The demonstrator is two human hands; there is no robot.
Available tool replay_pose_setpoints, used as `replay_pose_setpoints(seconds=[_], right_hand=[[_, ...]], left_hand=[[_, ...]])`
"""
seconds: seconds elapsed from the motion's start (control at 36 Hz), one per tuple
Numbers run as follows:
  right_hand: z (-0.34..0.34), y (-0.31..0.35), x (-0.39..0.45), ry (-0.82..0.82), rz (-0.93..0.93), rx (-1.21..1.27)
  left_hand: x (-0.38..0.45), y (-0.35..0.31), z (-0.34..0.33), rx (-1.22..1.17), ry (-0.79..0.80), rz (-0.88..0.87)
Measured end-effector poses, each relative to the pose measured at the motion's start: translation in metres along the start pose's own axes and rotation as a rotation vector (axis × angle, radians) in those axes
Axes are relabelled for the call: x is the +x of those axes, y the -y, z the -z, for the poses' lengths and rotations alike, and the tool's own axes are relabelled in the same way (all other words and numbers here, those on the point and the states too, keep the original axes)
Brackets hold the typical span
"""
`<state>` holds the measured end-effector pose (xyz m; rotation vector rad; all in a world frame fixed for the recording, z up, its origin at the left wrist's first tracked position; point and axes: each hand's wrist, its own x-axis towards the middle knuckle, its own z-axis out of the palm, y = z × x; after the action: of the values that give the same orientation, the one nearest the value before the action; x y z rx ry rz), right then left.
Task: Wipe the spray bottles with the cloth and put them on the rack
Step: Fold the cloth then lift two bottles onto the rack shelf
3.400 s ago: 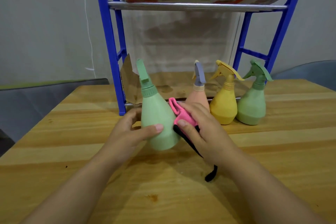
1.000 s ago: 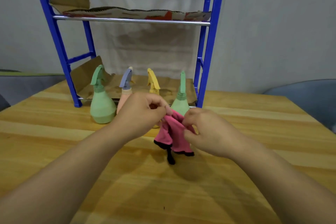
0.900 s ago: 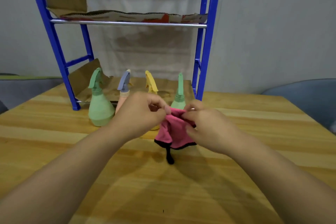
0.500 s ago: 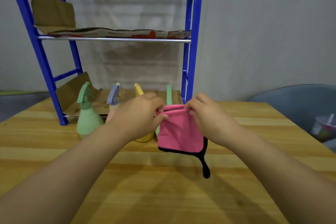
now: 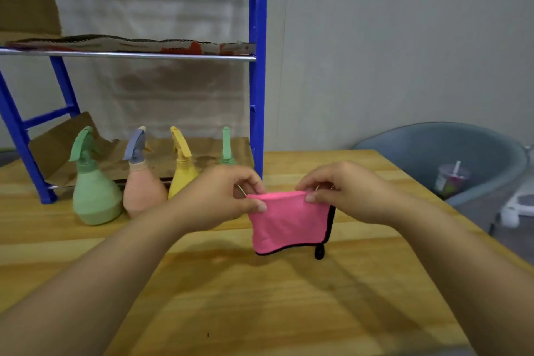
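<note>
A pink cloth (image 5: 289,222) with black trim hangs folded above the wooden table (image 5: 260,298). My left hand (image 5: 225,196) pinches its upper left corner and my right hand (image 5: 344,191) pinches its upper right corner. Several spray bottles stand in a row on the table in front of the blue rack (image 5: 258,66): a green one (image 5: 94,196), a peach one with a grey-blue trigger (image 5: 141,191), a yellow one (image 5: 182,173), and a second green one (image 5: 226,147) mostly hidden behind my left hand.
Cardboard (image 5: 173,153) lines the rack's bottom shelf, and more cardboard lies on the upper shelf (image 5: 130,48). A grey chair (image 5: 433,147) holding a drink cup with a straw (image 5: 450,179) stands past the table's right edge. A grey wall is behind.
The cloth was bunched between my hands and is now spread flat and held by its top corners. My view has shifted to the right, so the rack and bottles sit further left.
</note>
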<state>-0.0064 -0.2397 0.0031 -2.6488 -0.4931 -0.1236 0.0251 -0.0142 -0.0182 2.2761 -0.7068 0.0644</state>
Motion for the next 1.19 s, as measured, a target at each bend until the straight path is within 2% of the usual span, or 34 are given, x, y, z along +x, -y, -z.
replay_pose_setpoints(seconds=[0.06,0.17,0.22,0.33,0.53,0.64,0.89,1.08,1.19], right_hand=[[0.003,-0.004,-0.009,0.085,-0.026,0.002],[0.002,-0.014,-0.014,0.14,-0.052,0.006],[-0.004,-0.02,-0.011,0.142,-0.075,-0.043],[-0.021,-0.036,0.002,0.086,-0.164,-0.248],[-0.04,-0.03,0.021,0.127,-0.122,-0.251],[-0.053,-0.021,0.041,0.142,-0.088,-0.243],[-0.093,0.004,0.106,-0.001,-0.125,-0.262],[-0.116,0.015,0.149,-0.112,-0.172,-0.073],[-0.122,0.02,0.162,-0.132,-0.187,0.023]], left_hand=[[-0.002,0.0,-0.008,-0.074,0.078,-0.012],[0.002,0.001,-0.025,-0.118,0.158,-0.014],[0.008,0.005,-0.036,-0.057,0.146,0.001],[0.014,0.021,-0.048,0.241,0.094,0.03],[0.003,0.055,-0.037,0.343,0.108,0.175],[-0.008,0.075,-0.022,0.311,-0.001,0.254],[-0.007,0.121,0.013,0.173,-0.474,0.385],[0.015,0.14,0.027,0.267,-0.551,0.42],[0.027,0.137,0.028,0.207,-0.559,0.417]])
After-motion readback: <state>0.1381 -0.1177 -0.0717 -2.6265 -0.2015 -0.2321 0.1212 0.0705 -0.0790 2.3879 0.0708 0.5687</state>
